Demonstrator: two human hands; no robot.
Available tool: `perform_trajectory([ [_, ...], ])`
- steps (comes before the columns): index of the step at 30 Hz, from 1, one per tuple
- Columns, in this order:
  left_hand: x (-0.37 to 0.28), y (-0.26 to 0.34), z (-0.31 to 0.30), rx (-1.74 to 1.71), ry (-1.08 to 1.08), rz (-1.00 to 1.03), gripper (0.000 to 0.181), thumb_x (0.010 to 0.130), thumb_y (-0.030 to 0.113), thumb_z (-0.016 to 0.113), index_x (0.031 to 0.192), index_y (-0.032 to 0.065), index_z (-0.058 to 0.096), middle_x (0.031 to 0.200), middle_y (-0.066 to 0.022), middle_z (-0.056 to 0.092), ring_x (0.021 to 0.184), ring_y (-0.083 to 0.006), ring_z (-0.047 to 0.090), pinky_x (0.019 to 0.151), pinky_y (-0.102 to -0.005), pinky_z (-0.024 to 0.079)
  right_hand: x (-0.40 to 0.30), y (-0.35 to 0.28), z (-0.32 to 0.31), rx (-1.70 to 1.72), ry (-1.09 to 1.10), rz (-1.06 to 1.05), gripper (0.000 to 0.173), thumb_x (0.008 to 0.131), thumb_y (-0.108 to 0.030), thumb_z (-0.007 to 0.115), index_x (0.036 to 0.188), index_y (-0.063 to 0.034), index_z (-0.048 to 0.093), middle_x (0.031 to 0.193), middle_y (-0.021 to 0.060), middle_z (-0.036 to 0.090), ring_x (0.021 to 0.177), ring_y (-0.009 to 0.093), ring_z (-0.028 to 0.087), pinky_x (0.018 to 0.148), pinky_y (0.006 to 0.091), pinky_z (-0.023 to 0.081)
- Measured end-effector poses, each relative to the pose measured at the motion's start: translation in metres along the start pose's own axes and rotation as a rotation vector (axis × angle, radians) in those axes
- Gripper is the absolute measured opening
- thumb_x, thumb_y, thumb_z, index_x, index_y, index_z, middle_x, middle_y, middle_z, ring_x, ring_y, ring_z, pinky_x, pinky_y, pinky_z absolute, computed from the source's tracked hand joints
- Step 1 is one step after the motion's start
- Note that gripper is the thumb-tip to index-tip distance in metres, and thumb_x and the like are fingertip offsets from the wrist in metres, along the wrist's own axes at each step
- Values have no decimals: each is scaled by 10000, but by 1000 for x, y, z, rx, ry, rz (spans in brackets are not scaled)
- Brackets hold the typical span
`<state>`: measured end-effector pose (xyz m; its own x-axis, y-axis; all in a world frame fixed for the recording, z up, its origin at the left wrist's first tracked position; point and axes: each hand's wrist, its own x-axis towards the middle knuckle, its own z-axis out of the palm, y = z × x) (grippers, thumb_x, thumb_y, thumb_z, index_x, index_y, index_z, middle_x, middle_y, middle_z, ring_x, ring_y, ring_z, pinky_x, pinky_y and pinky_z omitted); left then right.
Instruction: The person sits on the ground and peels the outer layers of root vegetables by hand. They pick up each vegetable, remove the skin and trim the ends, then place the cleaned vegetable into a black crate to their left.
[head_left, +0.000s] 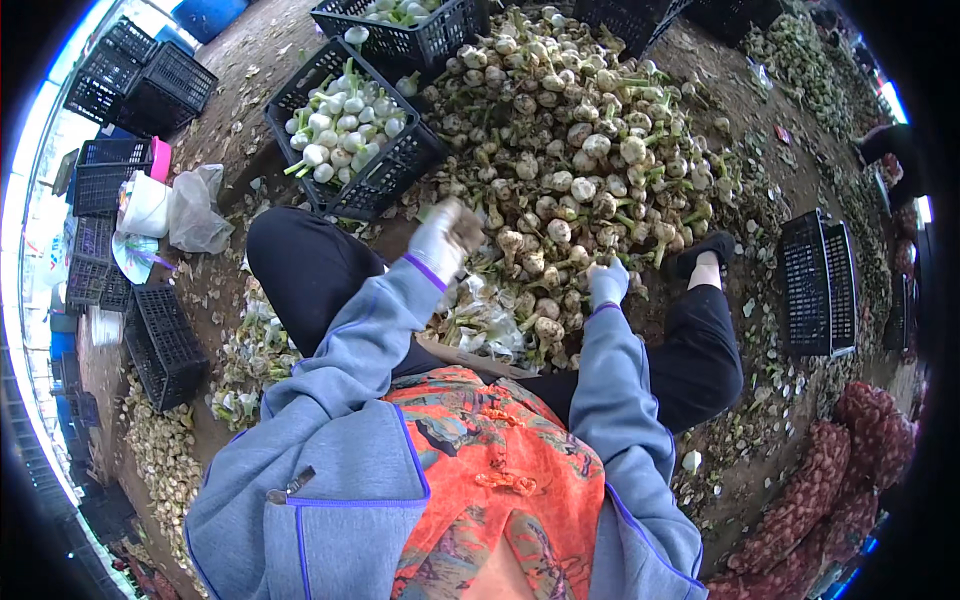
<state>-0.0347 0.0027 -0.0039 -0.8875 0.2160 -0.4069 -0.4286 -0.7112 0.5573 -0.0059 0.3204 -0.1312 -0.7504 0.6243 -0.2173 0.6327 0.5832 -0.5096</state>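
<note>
My left hand (448, 238), in a pale glove with brown soiled fingers, is raised between the crate of cleaned bulbs and the pile. It is blurred, and I cannot make out anything in its curled fingers. My right hand (609, 283), also gloved, is at the near edge of a large heap of soil-stained garlic bulbs (559, 180) with stalks. Its fingertips are among the bulbs, and whether they grip one is unclear. Below and between the hands lie papery garlic peelings (480, 319). A black plastic crate (382, 176) beyond my left hand holds clean white garlic bulbs (345, 124).
Another black crate (442, 37) with white bulbs stands behind. Stacked crates (142, 75), a white bucket (142, 206) and a plastic bag (199, 210) are at left. At right are upright crates (817, 285) and filled red mesh sacks (795, 495). Peelings litter the dirt floor.
</note>
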Motion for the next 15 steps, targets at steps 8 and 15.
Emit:
perform_trajectory([
  [8, -25, -50, 37, 70, -191, -261, 491, 850, 343, 608, 1221, 56, 462, 1130, -111, 556, 1016, -285, 565, 887, -462, 473, -126, -128, -80, 947, -538, -425, 506, 749, -3, 659, 1221, 7, 477, 1080, 119, 592, 978, 176, 576, 866, 295, 464],
  [15, -35, -41, 42, 963, -237, 515, 656, 668, -15, 752, 1260, 43, 473, 1178, -65, 553, 1049, -137, 543, 920, -257, 439, -121, -136, -92, 1109, -698, -187, 266, 825, -153, 656, 1017, 23, 604, 897, 31, 644, 784, 92, 573, 723, 236, 466],
])
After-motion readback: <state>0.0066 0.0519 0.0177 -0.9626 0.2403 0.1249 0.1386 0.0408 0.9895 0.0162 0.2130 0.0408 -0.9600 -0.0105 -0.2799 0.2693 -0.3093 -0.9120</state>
